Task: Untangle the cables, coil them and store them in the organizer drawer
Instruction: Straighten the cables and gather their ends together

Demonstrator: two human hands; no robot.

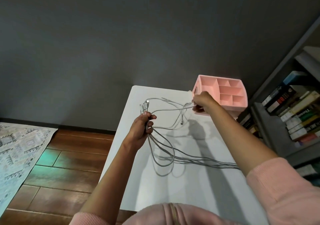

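Observation:
Several grey cables (pixel 166 153) hang in loops above a white table (pixel 190 190). My left hand (pixel 142 129) grips the bundle just below its connector ends, which stick up above my fist. My right hand (pixel 202 103) is stretched forward and pinches one cable end, pulling that strand out to the right of the bundle. Another loose plug dangles between my hands. A pink organizer (pixel 240 100) with open top compartments stands at the table's far right corner, right behind my right hand. Its drawer front is mostly hidden by that hand.
A grey bookshelf (pixel 294 106) full of books stands to the right of the table. A dark grey wall rises behind. Wooden floor and a patterned rug (pixel 19 148) lie to the left. Long cable strands trail off toward the table's right edge.

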